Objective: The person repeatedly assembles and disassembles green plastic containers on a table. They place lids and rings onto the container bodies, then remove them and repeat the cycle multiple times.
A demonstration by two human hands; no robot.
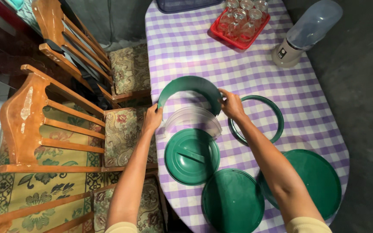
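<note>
Both arms reach forward from the lower edge of view, bare to the forearm, with pale sleeve cuffs at the elbows. The left hand [152,119] is extended with wrist straight, fingers curled closed in a grip. The right hand [232,105] is angled inward, fingers likewise pinched shut.

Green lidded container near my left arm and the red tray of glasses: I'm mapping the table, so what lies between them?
In the head view, the green ring held by both hands, a clear plastic piece under it, then bare checked tablecloth.
</note>
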